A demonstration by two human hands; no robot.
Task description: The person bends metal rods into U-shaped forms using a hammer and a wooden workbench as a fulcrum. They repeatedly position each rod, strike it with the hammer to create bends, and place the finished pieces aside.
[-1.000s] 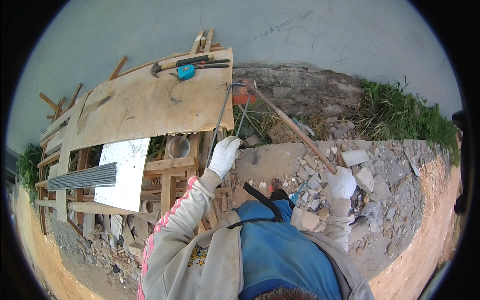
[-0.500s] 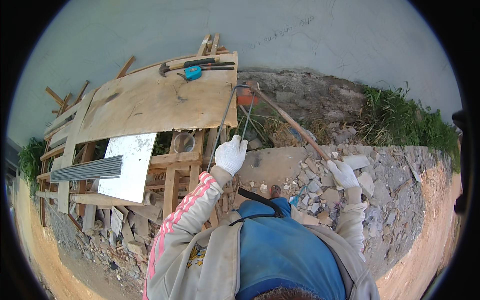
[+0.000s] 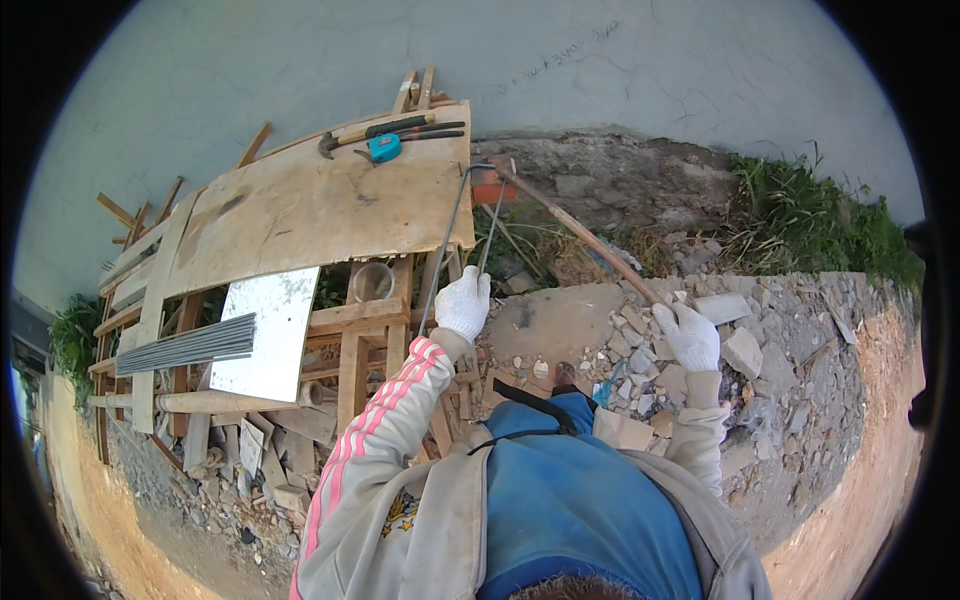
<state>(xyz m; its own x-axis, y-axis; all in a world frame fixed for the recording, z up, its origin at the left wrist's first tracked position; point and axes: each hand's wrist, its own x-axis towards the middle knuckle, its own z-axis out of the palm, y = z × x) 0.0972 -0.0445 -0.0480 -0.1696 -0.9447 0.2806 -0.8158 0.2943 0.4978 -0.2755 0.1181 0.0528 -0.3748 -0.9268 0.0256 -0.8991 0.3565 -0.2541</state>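
My left hand (image 3: 463,303), in a white knit glove, is closed on one leg of a thin steel rod (image 3: 492,232) bent into a narrow U. The rod's other leg runs down beside the glove, and its bent end lies at the plywood's right edge, over a reddish block (image 3: 492,191). My right hand (image 3: 690,336), also gloved, is wrapped round the near end of a long rusty bar (image 3: 585,240). That bar slants up to the left, and its far end meets the rod at the bend; how they join is too small to tell.
A plywood sheet (image 3: 320,200) on a timber frame bears a hammer (image 3: 370,131) and a blue tape measure (image 3: 383,148). Several straight steel rods (image 3: 185,344) lie across a white board (image 3: 262,335). Rubble (image 3: 755,370) covers the ground to the right; a grey wall (image 3: 600,70) stands behind.
The view has shifted slightly. Both hands keep their grips, and the bent rod and rusty bar stand nearly as before.
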